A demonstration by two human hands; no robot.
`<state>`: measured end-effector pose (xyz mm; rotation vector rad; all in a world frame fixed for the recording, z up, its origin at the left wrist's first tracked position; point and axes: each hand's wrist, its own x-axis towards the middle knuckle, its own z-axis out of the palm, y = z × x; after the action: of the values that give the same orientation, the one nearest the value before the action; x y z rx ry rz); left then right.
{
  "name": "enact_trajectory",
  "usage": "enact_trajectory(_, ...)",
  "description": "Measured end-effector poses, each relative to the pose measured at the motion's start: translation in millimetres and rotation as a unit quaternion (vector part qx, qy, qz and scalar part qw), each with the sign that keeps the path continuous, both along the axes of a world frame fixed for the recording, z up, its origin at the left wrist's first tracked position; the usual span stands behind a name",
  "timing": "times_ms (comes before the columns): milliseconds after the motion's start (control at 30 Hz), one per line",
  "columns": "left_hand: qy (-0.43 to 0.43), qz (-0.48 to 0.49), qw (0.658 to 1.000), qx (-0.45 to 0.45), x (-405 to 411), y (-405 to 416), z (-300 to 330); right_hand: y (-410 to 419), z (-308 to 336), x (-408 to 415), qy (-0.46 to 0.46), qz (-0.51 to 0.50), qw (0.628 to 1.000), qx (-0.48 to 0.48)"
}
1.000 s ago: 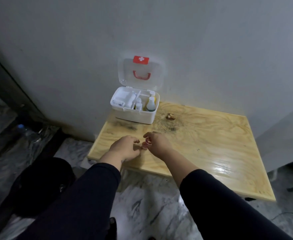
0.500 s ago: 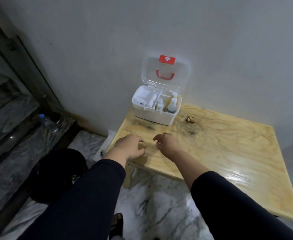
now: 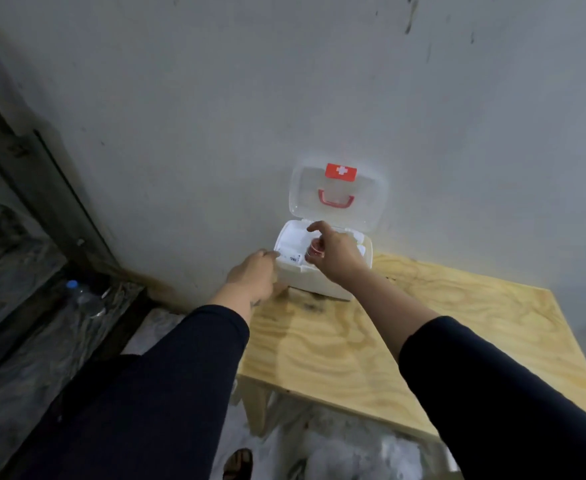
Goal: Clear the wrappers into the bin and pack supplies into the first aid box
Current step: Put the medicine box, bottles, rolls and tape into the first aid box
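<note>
The white first aid box (image 3: 314, 282) stands at the back left corner of the wooden table (image 3: 423, 334), against the wall. Its clear lid (image 3: 371, 199), with a red cross label and red handle, is raised. My right hand (image 3: 336, 252) hovers over the box interior, fingers shut on a small reddish tape roll (image 3: 315, 250). My left hand (image 3: 255, 277) rests against the box's left front corner, fingers curled; whether it grips anything is unclear. A white packet (image 3: 290, 256) lies inside the box.
A grey wall rises right behind the box. A plastic water bottle (image 3: 83, 299) lies on the dark stone ledge at the left. Marble floor shows below the table's front edge.
Both hands have moved from the table's front left area up to the first aid box. The right hand carried the small roll over the box. The view shifted closer.
</note>
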<state>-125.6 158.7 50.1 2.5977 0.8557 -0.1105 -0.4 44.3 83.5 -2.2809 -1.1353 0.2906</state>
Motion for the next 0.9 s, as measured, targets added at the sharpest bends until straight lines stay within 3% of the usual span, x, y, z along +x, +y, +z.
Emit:
enact_trajectory(433, -0.052, -0.071, 0.980, -0.178, 77.4, 89.2, -38.7, 122.3, -46.9, 51.0, 0.012, -0.132, 0.990, -0.042)
enact_trajectory(667, -0.011, -0.088, 0.977, -0.194, 91.1, 97.1, -48.5, 119.8, -45.5, 58.1, 0.018, -0.178, 0.983, -0.038)
enact_trajectory(900, -0.003, -0.094, 0.983, -0.155, 106.6, 104.7, -77.8, 98.8, -36.3, 44.2, -0.044, -0.140, 0.978, -0.151)
